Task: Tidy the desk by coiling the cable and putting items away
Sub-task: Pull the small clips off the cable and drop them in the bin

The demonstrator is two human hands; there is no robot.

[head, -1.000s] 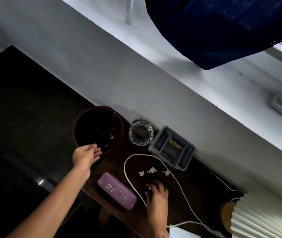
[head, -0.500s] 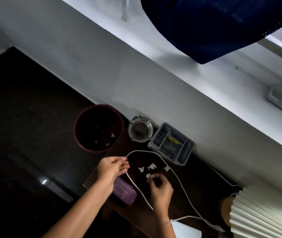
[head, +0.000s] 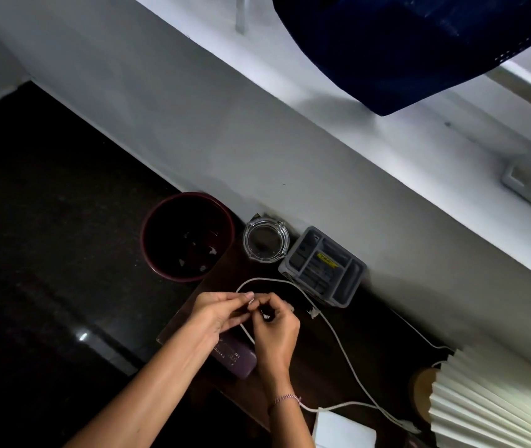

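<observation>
On the dark tabletop [head: 370, 344] the white cable [head: 270, 279] lies uncoiled, its loop curving just beyond both hands, its long run trailing rightward. Above it the left hand [head: 217, 315] and right hand [head: 278, 331] meet, each apparently pinching a paper scrap [head: 251, 296]. The right hand is nearer the run.

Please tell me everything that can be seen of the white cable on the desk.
The thin white cable looks like smooth, flexible cord. It lies uncoiled on the dark wooden desk in one long open loop. The top of the loop curves near the grey compartment organiser. One side disappears behind the left hand and right hand, beside the purple case. Both strands run toward the pleated white lamp. Whether any finger touches it cannot be told.
</observation>
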